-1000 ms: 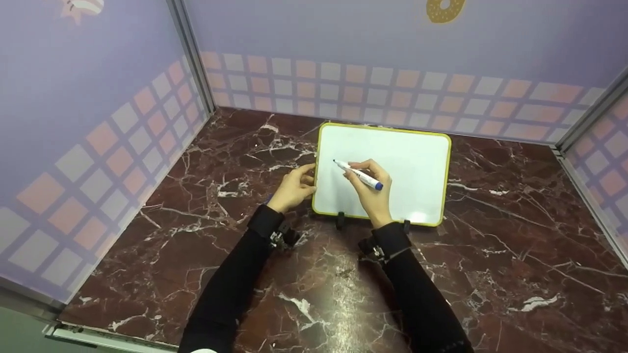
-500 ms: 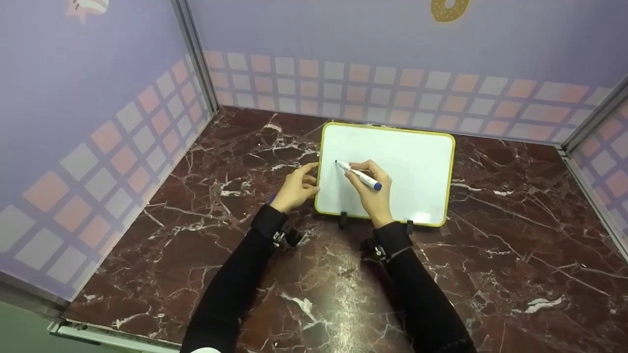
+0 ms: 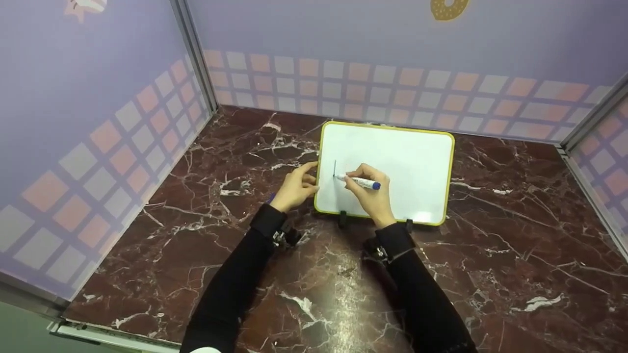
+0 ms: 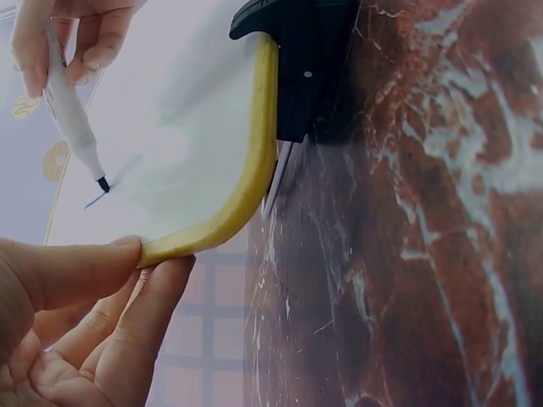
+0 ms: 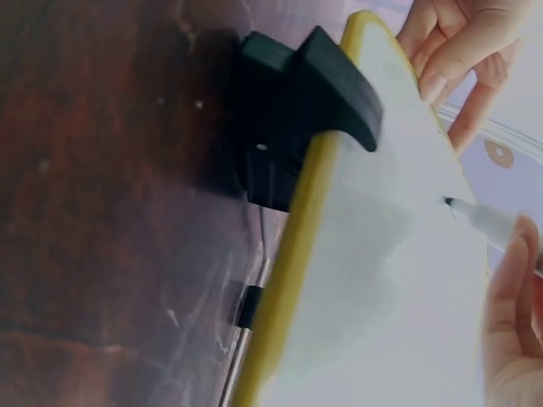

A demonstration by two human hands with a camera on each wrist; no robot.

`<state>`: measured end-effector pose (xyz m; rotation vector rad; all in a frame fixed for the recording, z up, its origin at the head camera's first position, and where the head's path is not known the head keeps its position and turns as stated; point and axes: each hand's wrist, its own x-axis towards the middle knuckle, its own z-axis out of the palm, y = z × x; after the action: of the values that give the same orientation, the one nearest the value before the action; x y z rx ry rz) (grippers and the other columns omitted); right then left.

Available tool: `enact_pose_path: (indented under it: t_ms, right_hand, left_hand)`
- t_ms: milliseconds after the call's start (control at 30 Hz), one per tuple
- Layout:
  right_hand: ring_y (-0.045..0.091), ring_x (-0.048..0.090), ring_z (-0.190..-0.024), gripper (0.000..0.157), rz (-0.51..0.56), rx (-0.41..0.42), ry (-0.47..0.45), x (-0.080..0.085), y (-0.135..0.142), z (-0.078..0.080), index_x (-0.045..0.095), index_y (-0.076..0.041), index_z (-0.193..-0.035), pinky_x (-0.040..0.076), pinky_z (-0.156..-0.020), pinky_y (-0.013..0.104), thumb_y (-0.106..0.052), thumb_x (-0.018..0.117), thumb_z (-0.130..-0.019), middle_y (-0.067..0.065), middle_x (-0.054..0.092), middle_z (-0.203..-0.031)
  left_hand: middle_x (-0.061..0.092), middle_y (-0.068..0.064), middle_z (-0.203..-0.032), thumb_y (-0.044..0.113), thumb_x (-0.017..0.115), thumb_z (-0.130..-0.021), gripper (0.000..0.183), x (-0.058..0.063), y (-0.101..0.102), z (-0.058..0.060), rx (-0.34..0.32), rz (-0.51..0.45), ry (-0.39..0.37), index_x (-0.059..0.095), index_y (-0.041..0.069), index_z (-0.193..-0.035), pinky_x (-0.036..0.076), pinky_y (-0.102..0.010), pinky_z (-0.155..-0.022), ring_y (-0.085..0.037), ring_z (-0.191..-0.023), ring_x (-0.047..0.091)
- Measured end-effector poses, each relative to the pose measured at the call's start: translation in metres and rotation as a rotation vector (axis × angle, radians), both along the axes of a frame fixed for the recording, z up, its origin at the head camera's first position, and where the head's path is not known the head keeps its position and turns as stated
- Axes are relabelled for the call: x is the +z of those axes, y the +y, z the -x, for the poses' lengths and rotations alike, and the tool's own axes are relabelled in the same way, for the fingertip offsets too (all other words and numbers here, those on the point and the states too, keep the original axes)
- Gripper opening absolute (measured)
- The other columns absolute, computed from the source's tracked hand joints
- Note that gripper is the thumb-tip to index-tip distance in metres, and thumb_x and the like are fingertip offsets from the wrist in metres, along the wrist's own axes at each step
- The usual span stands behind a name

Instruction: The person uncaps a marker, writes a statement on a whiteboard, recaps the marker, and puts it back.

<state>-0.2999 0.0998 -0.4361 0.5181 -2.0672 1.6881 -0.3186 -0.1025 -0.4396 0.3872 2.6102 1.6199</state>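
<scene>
A whiteboard (image 3: 412, 166) with a yellow rim leans on a black stand (image 3: 343, 218) that hooks over its lower edge. My right hand (image 3: 373, 191) pinches a white marker (image 3: 364, 182) with a blue end, its dark tip touching the board's left part. A short, straight dark line (image 3: 335, 167) runs upward from that tip. At the left rim, my left hand (image 3: 296, 187) holds the board; in the left wrist view its thumb (image 4: 81, 270) is in front of the yellow rim (image 4: 242, 199) and its fingers are behind.
The stand rests on a dark red marbled table (image 3: 171, 264) with white veins. Lilac panels with pink and grey squares (image 3: 358, 93) rise behind and at both sides. A dark camera (image 3: 287, 238) is strapped to my left wrist.
The marker tip has come down the board, and a vertical line now shows where it passed. The right hand has tilted the marker flatter. The left hand stays at the rim.
</scene>
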Motion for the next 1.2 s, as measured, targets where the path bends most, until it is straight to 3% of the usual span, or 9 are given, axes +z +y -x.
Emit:
enact_pose_path:
  t_ms: [100,167,467,567,767,1000,1200]
  right_hand:
    - [0.009,0.069,-0.065,0.01,-0.023,0.008,0.004,0.001,0.001,0.0,0.066,0.002,-0.077,0.055,-0.059,0.017,0.002,0.072,-0.085,0.019,0.075,-0.086]
    - [0.006,0.069,-0.065,0.01,-0.017,-0.002,0.026,0.001,0.0,-0.001,0.066,0.002,-0.078,0.056,-0.059,0.018,0.001,0.071,-0.086,0.018,0.074,-0.087]
    - [0.04,0.072,-0.075,0.008,0.037,-0.023,0.058,-0.002,-0.002,-0.001,0.065,0.011,-0.085,0.057,-0.064,0.014,0.005,0.069,-0.088,0.027,0.071,-0.095]
    - [0.038,0.072,-0.072,0.006,0.019,-0.051,0.082,0.006,-0.003,-0.007,0.064,0.013,-0.084,0.056,-0.063,0.013,0.009,0.068,-0.087,0.029,0.07,-0.093]
    - [0.02,0.07,-0.065,0.01,0.02,-0.123,0.109,0.024,-0.002,-0.019,0.06,0.013,-0.079,0.054,-0.06,0.012,0.011,0.067,-0.086,0.026,0.071,-0.087]
    - [0.038,0.072,-0.074,0.009,0.049,-0.125,0.113,0.023,-0.002,-0.015,0.062,0.013,-0.083,0.056,-0.066,0.013,0.008,0.068,-0.087,0.026,0.072,-0.092]
    - [0.035,0.072,-0.075,0.008,0.025,-0.129,0.13,0.022,-0.002,-0.014,0.063,0.013,-0.084,0.053,-0.065,0.011,0.008,0.069,-0.086,0.026,0.072,-0.091]
  left_hand:
    - [0.065,-0.031,-0.115,-0.008,0.064,-0.09,0.065,-0.001,-0.001,0.0,0.001,-0.002,0.0,0.041,0.004,-0.15,0.062,-0.034,-0.081,-0.039,-0.102,0.07]
    - [0.065,-0.031,-0.115,-0.008,0.064,-0.09,0.065,-0.001,-0.001,0.0,0.001,-0.001,0.002,0.041,0.003,-0.15,0.062,-0.033,-0.08,-0.039,-0.101,0.07]
    - [0.064,-0.029,-0.118,-0.006,0.063,-0.092,0.066,0.002,-0.001,-0.003,-0.011,0.02,-0.022,0.039,0.005,-0.151,0.062,-0.038,-0.085,-0.038,-0.105,0.069]
    - [0.064,-0.029,-0.117,-0.006,0.063,-0.092,0.066,0.002,-0.001,-0.003,-0.012,0.018,-0.022,0.039,0.006,-0.151,0.061,-0.04,-0.086,-0.038,-0.105,0.069]
    - [0.064,-0.029,-0.116,-0.007,0.064,-0.091,0.066,0.002,-0.001,-0.003,-0.002,0.011,-0.022,0.04,0.006,-0.151,0.062,-0.04,-0.085,-0.038,-0.103,0.069]
    - [0.064,-0.029,-0.116,-0.006,0.064,-0.091,0.065,0.002,-0.001,-0.003,-0.004,0.022,-0.008,0.04,0.006,-0.151,0.062,-0.039,-0.084,-0.038,-0.103,0.069]
    - [0.065,-0.028,-0.115,-0.006,0.063,-0.092,0.065,0.002,-0.001,-0.003,-0.008,0.032,-0.004,0.04,0.006,-0.151,0.062,-0.039,-0.085,-0.037,-0.103,0.07]
